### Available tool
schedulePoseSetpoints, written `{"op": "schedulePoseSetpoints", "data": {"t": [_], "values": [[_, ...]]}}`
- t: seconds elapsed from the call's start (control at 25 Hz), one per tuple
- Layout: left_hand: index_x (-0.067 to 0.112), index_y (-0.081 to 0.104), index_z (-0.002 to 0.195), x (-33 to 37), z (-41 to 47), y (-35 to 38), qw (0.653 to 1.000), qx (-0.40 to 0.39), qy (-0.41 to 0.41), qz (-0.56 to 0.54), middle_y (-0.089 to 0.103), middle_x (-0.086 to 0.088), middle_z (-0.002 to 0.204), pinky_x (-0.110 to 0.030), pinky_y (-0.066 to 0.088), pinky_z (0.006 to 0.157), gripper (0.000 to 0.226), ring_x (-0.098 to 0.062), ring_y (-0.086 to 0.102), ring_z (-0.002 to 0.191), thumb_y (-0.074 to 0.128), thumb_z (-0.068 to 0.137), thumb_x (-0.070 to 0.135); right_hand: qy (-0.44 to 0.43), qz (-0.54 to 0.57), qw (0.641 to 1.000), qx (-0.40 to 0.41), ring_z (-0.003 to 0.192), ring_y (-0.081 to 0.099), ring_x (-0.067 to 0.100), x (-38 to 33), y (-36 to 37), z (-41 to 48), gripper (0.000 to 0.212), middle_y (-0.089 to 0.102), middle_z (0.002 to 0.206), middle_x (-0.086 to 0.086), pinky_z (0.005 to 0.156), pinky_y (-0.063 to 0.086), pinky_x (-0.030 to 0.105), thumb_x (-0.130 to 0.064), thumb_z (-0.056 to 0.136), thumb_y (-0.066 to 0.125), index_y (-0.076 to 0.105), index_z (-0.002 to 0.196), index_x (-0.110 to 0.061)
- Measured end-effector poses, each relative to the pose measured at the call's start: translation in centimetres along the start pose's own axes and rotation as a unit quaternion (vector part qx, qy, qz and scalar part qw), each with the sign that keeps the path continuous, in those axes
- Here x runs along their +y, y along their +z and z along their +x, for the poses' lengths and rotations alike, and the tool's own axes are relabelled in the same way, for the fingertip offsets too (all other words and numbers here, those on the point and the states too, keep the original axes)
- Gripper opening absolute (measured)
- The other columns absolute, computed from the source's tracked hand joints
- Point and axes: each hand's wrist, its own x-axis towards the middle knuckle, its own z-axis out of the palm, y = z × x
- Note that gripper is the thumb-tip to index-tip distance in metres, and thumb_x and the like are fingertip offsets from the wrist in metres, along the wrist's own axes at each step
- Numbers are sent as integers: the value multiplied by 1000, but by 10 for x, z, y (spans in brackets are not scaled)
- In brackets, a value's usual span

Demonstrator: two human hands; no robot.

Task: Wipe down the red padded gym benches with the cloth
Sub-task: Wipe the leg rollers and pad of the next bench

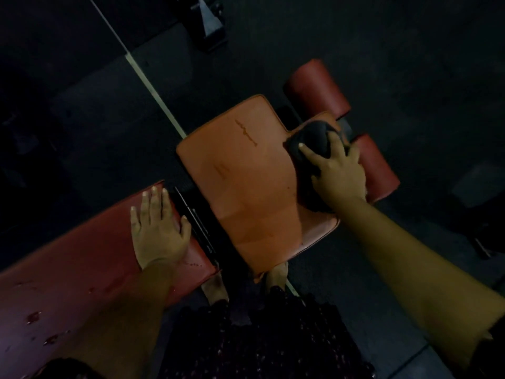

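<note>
Two red padded surfaces are showing on my feed against a dark rubber gym floor (410, 64), which a single pale strip (147, 83) is crossing diagonally; the room around it is lying in deep gloom. I am counting one orange-red stitched seat pad (246, 181), one long darker red back pad (82, 258) with scuffed patches, and two red cylindrical foam rollers (317, 88) (379, 168). The bench's long axis is running from lower left to upper right, with the seat pad's narrow nose pointing at the rollers and a black metal frame (196, 222) showing in the gap between the pads. One dark bunched cloth (314, 140) is sitting on that narrow nose, trailing down the seat's right edge. The right hand (338, 173) is curling its fingers over the cloth and pressing it onto the pad. The left hand (158, 228) is resting flat on the back pad's near end, fingers straight and slightly spread. Two bare feet (277, 274) are peeking out below the seat.
</note>
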Motion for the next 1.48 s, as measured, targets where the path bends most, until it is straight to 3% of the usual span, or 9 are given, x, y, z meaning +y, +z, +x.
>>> {"op": "schedulePoseSetpoints", "data": {"t": [0.2,0.36,0.56,0.64,0.76,0.84,1.08,1.28,1.48], "values": [[4,29,152,1,1,-1,1000,6,-4,6,28,-15,159,-48,7,120,75,-30,21,148,30,90,45,87,56,995,4,105,43,46,34,31,-66,67,37,149,17,62,51,46,-15,79,75,52,138,-39],[5,25,153,1,2,1,1000,9,-6,16,25,-14,160,-46,2,120,76,-29,18,149,28,90,47,15,38,997,62,99,49,48,28,33,-57,66,46,141,20,57,53,46,-17,71,81,60,132,-35],[4,28,152,2,1,1,1000,14,-6,13,28,-16,158,-46,3,120,76,-30,20,148,31,89,46,53,21,996,68,113,42,46,19,-3,26,49,36,151,7,75,52,50,-27,89,62,53,135,-42],[4,29,152,2,0,1,1000,14,-8,18,28,-16,158,-44,1,120,76,-30,20,148,30,89,46,13,-24,998,57,117,40,44,17,-18,54,48,33,153,4,83,48,49,-31,93,55,48,139,-44],[3,29,152,2,0,1,1000,14,-10,23,29,-17,158,-39,-6,120,77,-30,20,148,30,88,46,-121,-75,990,16,118,39,42,16,-38,83,48,32,153,2,82,46,48,-34,96,52,44,141,-46],[3,30,151,2,0,0,1000,12,-9,27,30,-17,157,-38,-7,119,77,-31,21,147,31,88,46,-145,-71,987,-24,121,36,41,25,-42,92,50,29,152,1,81,48,47,-35,95,54,41,142,-48],[1,31,150,3,1,-2,1000,10,-11,22,32,-18,156,-37,-8,119,76,-32,22,147,30,88,46,85,76,993,-17,120,36,39,51,-15,21,55,31,151,5,85,49,47,-28,92,59,43,143,-42],[1,30,151,2,0,-1,1000,15,-6,21,31,-17,157,-38,-7,119,76,-31,21,147,30,89,46,118,73,984,-108,115,41,35,51,-21,-32,53,39,141,3,81,44,42,-30,93,56,44,141,-46],[2,30,151,1,1,0,1000,19,-8,20,31,-17,157,-47,6,120,75,-31,22,147,31,89,45,110,125,986,-33,128,31,41,31,-48,41,58,25,152,6,95,42,52,-43,92,56,36,146,-44]]}}
